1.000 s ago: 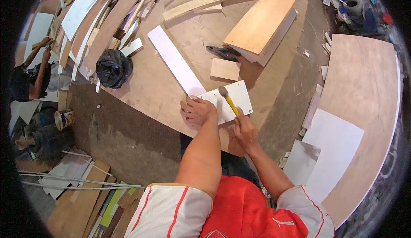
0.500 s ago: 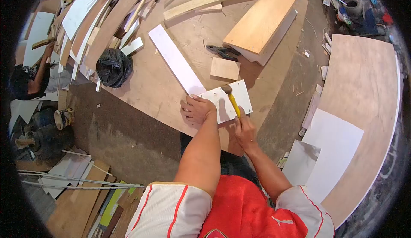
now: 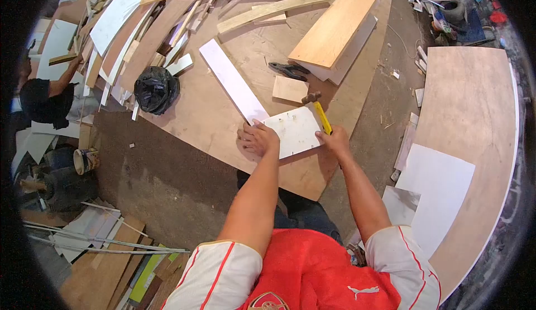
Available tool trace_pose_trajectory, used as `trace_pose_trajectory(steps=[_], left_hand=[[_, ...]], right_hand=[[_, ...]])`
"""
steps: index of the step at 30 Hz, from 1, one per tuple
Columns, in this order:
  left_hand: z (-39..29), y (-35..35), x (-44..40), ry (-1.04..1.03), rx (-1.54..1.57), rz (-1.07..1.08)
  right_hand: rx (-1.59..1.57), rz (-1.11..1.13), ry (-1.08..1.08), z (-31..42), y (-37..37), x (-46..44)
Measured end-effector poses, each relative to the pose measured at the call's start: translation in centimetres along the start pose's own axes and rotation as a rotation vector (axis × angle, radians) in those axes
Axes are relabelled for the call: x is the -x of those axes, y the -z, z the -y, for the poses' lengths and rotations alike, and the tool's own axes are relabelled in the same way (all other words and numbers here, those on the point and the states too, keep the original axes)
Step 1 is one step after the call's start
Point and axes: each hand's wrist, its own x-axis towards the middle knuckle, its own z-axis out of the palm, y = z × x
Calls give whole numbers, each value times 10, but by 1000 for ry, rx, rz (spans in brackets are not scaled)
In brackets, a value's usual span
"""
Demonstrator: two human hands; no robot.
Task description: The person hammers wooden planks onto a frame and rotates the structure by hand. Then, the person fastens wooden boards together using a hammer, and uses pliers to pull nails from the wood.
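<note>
A white board [image 3: 295,131] with small nails or marks along its edges lies near the front edge of the worktable. My left hand [image 3: 258,138] grips its left side, where it meets the end of a long white strip [image 3: 231,78]. In my right hand [image 3: 335,140] is a hammer [image 3: 322,117] with a yellow handle, its dark head pointing away from me. The thumb of that hand is at the board's right edge. Just beyond the board sit a small wood block [image 3: 290,89] and black-handled pliers [image 3: 288,70].
On the worktable [image 3: 190,131] stand an angled wood assembly [image 3: 335,31], a black plastic bag [image 3: 157,90] and a curved timber piece [image 3: 273,12]. Scrap boards are heaped at left, near another person's arm [image 3: 66,80]. A large plywood sheet [image 3: 466,103] lies at right.
The hammer has moved right, off the top of the white board, and my right hand has come to its right edge. The board has turned slightly; my left hand stays on it.
</note>
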Motion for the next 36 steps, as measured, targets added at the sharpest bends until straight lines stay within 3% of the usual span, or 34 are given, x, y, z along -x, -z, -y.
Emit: trace_pose_trajectory(steps=[2, 7, 10, 13, 16, 22, 25, 28, 31, 36], left_hand=[[9, 1, -5, -57, 28, 72], [51, 26, -20, -318, 109, 223], [49, 85, 2, -241, 89, 350], [71, 68, -1, -315, 203, 523], [72, 58, 1, -383, 424, 365], [61, 60, -27, -418, 491, 414], [49, 71, -12, -723, 115, 98], [27, 53, -11, -741, 60, 169], [-2, 24, -23, -613, -40, 31], [-33, 9, -52, -544, -104, 58]], right_hand=[[15, -47, -3, -12, -10, 9], [-590, -142, -295, -9, -28, 58], [-622, -230, -340, -30, -52, 69], [-848, -212, -421, -19, -56, 89], [-934, -193, -427, -10, -69, 96], [-954, -179, -411, 8, -95, 105], [-841, -237, -334, 17, -105, 107], [-901, -255, -374, 25, -115, 108], [-836, -282, -383, 18, -126, 106], [-742, -278, -385, 15, -127, 106]])
